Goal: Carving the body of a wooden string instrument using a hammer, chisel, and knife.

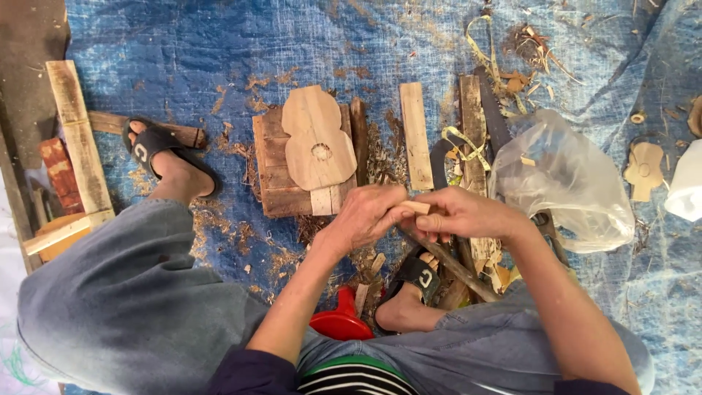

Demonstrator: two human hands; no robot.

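Both hands meet at the middle of the blue tarp [219, 44], just above the knees. The left hand [365, 218] has its fingers [391, 212] curled and pressed together around a small pale wooden piece [418, 208]. The right hand [461, 216] pinches the same piece from the other side, thumb on top, fingers folded under. Only a short, squared-off end of it peeks out between the two hands: light, fresh-cut wood, smooth on its face. A dark stick-like handle [457, 269] runs out from under the right hand toward the near edge of the tarp (whether that hand grips it too, I cannot tell).

Just beyond the hands lies a guitar-body-shaped wooden cutout [316, 135], pale with a small round notch, resting on a stack of brown wood blocks [274, 172]. A narrow pale slat [415, 135] lies beside them. Toward the right edge sits a crumpled clear plastic bag [563, 179], with a smaller guitar-shaped cutout [643, 170] past it. Shavings litter the tarp. Black sandals: one foot [161, 157] out left, the other [413, 281] tucked below the hands, by a red plastic object [340, 322].
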